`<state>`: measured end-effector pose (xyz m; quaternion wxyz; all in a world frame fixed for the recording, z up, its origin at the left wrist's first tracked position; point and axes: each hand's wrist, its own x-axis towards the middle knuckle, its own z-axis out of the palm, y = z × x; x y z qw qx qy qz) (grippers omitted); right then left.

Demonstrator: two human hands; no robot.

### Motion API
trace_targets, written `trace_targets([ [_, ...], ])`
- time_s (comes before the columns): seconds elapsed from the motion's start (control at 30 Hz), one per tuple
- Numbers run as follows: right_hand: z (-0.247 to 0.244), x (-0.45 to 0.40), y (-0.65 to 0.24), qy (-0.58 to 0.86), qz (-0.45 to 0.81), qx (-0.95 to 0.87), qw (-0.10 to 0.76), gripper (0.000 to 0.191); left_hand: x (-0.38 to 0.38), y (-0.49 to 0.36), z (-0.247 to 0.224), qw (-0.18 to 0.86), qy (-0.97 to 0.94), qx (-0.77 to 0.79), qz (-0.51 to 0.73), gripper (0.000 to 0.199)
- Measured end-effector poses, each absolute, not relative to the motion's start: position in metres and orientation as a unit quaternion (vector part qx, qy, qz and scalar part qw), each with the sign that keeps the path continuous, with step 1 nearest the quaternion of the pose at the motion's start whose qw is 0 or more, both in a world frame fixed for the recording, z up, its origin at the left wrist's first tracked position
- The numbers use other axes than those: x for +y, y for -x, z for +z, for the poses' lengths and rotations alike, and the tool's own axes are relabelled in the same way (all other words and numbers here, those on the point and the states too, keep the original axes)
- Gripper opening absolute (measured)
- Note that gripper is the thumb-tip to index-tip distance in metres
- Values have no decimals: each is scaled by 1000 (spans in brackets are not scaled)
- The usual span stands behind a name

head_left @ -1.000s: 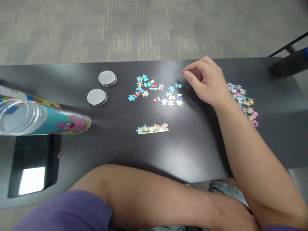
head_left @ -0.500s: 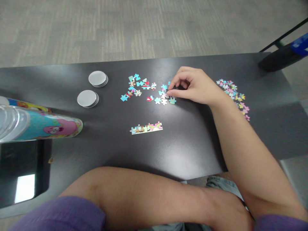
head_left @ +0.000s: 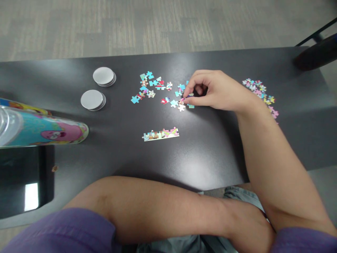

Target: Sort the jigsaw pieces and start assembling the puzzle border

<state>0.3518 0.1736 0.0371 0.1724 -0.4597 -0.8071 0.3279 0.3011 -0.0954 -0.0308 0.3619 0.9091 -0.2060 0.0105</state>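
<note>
probably picking out: pinching a small pink cardboard jigsaw piece (head_left: 182,100) in the bare right hand (head_left: 215,90), upper centre of the frame, amid loose multicoloured jigsaw pieces (head_left: 173,103). next, likely needing a clean lift without nudging others. no view of the left hand.

L hand out of sight; L arm (head_left: 158,207) cut off by R arm (head_left: 268,140), approx 4 o'clock. Pc (head_left: 182,100) at R hand's (head_left: 214,89) fingertips, 2 o'clock, partly covered; can't tell if gripped. Pile (head_left: 259,90), btwn 2 & 3, part-hidden by R arm. Tube (head_left: 52,131), 9, & tablet (head_left: 15,175), 8, cut by pic edge; 2nd tube (head_left: 23,106) mostly behind 1st. Dark cyl. (head_left: 316,53), 2, also cut. Joined strip's (head_left: 161,135) print too small.
</note>
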Motion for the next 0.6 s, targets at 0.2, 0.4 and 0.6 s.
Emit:
trace_targets([
  [0.2,44,171,-349,465,329,-808,149,39,-109,-298,-51,444,-850,-272,76,52],
  [0.4,47,169,-348,461,321,-814,144,43,-102,-290,-49,466,-841,-263,87,51],
  [0.6,45,167,-347,470,332,-804,148,40,-88,-293,-30,445,-861,-246,7,51],
])
